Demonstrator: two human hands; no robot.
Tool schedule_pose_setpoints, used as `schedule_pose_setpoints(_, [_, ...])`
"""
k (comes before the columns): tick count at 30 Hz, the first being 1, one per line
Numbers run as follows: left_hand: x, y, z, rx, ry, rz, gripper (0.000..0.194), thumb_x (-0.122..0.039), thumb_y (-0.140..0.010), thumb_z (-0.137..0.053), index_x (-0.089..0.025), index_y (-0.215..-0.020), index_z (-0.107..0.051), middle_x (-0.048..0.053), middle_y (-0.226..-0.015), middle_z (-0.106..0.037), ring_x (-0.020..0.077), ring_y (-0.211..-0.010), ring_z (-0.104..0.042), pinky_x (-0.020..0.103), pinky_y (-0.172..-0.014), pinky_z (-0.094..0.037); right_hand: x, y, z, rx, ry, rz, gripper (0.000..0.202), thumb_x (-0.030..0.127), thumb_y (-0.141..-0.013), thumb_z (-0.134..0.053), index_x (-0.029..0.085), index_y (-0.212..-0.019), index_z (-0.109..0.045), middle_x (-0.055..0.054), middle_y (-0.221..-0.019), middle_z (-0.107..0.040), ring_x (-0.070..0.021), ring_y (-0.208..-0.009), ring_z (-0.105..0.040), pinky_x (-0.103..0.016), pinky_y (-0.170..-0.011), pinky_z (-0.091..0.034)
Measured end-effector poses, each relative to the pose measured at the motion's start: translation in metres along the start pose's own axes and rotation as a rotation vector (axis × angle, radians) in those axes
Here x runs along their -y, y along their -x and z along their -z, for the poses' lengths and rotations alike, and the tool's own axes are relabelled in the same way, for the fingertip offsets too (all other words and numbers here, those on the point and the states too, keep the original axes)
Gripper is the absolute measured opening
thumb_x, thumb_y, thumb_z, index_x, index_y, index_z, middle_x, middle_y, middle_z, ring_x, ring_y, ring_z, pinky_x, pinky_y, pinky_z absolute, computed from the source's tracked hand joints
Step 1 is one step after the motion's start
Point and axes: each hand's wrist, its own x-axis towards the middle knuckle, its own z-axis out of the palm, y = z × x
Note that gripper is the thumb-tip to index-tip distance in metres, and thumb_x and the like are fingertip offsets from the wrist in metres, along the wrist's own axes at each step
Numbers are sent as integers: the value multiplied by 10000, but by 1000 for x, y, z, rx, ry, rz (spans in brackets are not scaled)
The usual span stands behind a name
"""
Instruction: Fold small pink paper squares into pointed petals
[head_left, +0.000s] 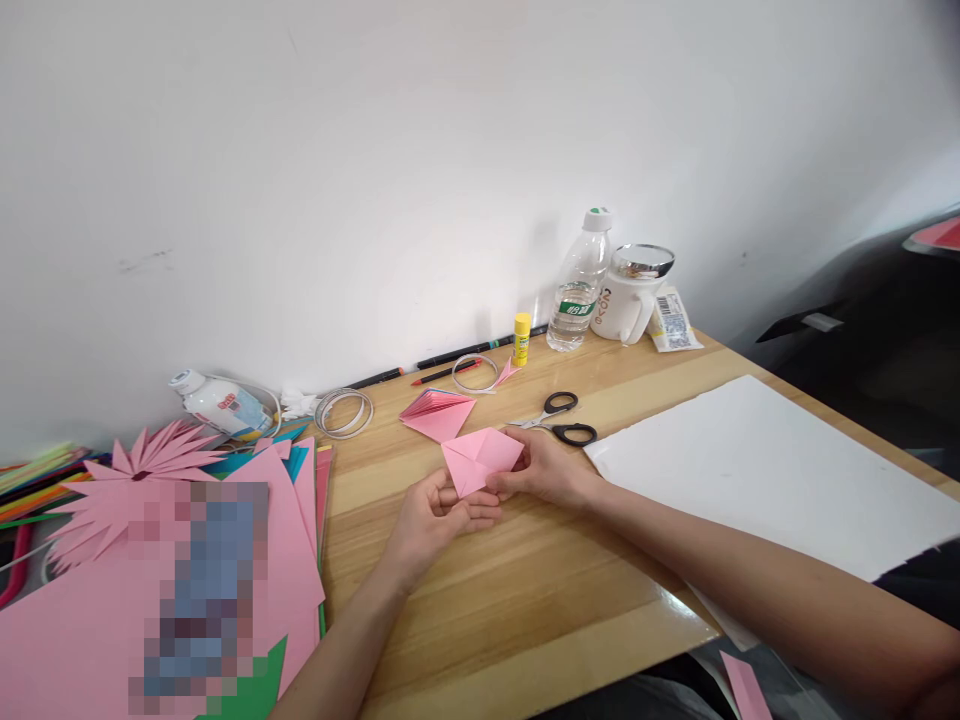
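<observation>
A folded pink square of paper (pixel 480 458), creased across its face, is held just above the wooden table. My right hand (pixel 544 468) pinches its right edge between thumb and fingers. Curled under its lower left edge, my left hand (pixel 442 515) supports the paper, with its fingertips partly behind it. Behind the sheet lies a stack of folded pink paper (pixel 437 412), its layers fanned at the top. Scissors with black handles (pixel 561 420) rest just beyond my right hand, their blades pointing left.
A yellow glue stick (pixel 522 340), water bottle (pixel 579 285) and white mug (pixel 626 300) stand along the wall. Tape rolls (pixel 343 413) and pens (pixel 465 350) lie nearby. White paper (pixel 772 480) covers the right side; pink sheets (pixel 289 540) and a pleated pink paper flower (pixel 142 475) fill the left.
</observation>
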Motion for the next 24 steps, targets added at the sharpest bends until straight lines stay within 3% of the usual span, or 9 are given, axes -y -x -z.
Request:
schedule_pose_setpoints(2, [0,-1,1,-38,-7,-28,391,-330,-632,-705,-101,-923,-576,141,-834,-702,225,-747,-674,352,-726,-531,1,1,0,-6,-10,-6,353,275,-545,-754,186,-816,-546,20,-705,-603,-128,-608,-576,-243,-555,-480])
schedule_pose_setpoints(5, [1,-2,3,-122,-104,-36,281,-377,-673,-645,-121,-765,-573,90,-688,-693,187,-589,-660,319,-612,-531,3,1,-2,1,-60,31,383,327,-551,-757,191,-833,-538,12,-721,-614,-133,-630,-583,-253,-584,-477])
schedule_pose_setpoints(9, [2,-2,7,-238,-356,-84,240,-337,-673,-620,-146,-557,-533,-13,-432,-563,100,-387,-519,200,-430,-412,4,0,0,-137,-113,111,368,370,-641,-701,197,-877,-479,16,-723,-602,-110,-632,-569,-225,-571,-449])
schedule_pose_setpoints(13, [1,-3,8,-335,-327,-182,261,-363,-658,-641,-142,-542,-564,-19,-471,-557,87,-441,-489,185,-453,-376,4,0,-2,-111,-69,157,279,367,-657,-686,174,-709,-492,32,-662,-547,-83,-567,-518,-206,-526,-423])
schedule_pose_setpoints(16, [3,-5,8,-281,-157,-202,273,-400,-665,-650,-134,-727,-645,21,-675,-646,118,-590,-552,206,-541,-419,2,2,-6,-66,-13,179,189,346,-712,-634,169,-739,-574,5,-718,-581,-99,-617,-538,-226,-574,-444])
schedule_pose_setpoints(19, [7,-6,8,-138,-54,-86,378,-436,-674,-648,-127,-893,-658,58,-759,-667,149,-641,-577,239,-562,-440,0,2,-7,-102,105,239,134,302,-757,-584,176,-791,-618,-18,-791,-606,-121,-693,-561,-241,-627,-457])
schedule_pose_setpoints(21, [10,-6,8,-108,-24,-47,376,-439,-668,-659,-113,-853,-667,58,-717,-662,147,-621,-574,237,-548,-437,-1,3,-6,-131,204,300,113,276,-772,-567,187,-798,-632,-29,-828,-602,-137,-759,-567,-246,-658,-463])
schedule_pose_setpoints(24, [10,-6,8,-167,27,-84,330,-413,-669,-673,-92,-748,-673,41,-650,-652,114,-569,-548,211,-532,-417,1,5,-5,-104,336,391,114,230,-795,-538,213,-827,-646,-44,-907,-590,-151,-842,-565,-258,-702,-469])
